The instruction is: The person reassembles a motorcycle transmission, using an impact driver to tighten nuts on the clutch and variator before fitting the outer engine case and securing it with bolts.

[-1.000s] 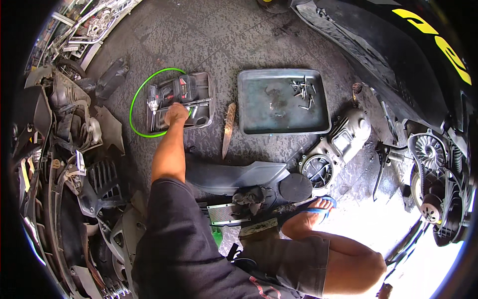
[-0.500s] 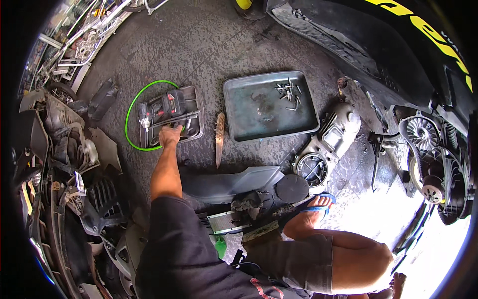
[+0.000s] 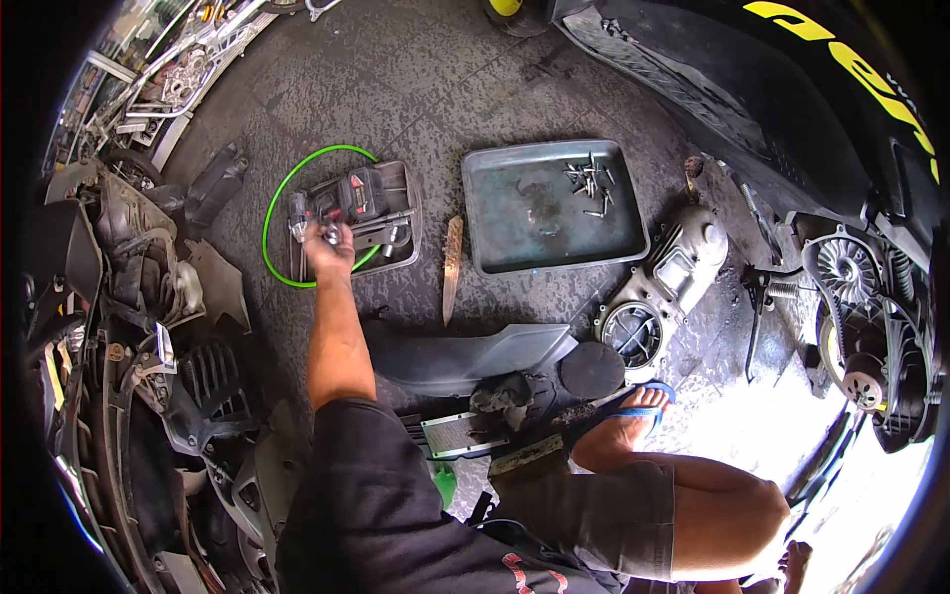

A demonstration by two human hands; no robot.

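Head camera is looking down on one left hand point(image 3: 327, 247) reaching out to the upper left of the frame, where its fingers are clenching around a small metal tool point(image 3: 315, 233) lifted just above one small grey tool tray point(image 3: 408, 203); what kind of tool it is cannot be told. One red and black power tool point(image 3: 348, 198) is lying inside that tray, and one green hose point(image 3: 282, 193) is looping around the tray's left side. The right hand is not showing anywhere in the frame, so its grip cannot be told. Just right of the tool tray, one long knife point(image 3: 452, 267) is lying on the concrete floor, and right of it one larger rectangular metal pan point(image 3: 495, 213) is holding a small heap of bolts point(image 3: 589, 183) in its upper right corner, too many and too small to be counted. One grey engine cover point(image 3: 661, 282) is resting at centre right beside the pan. One foot in a blue sandal point(image 3: 633, 401) is showing at lower centre right.
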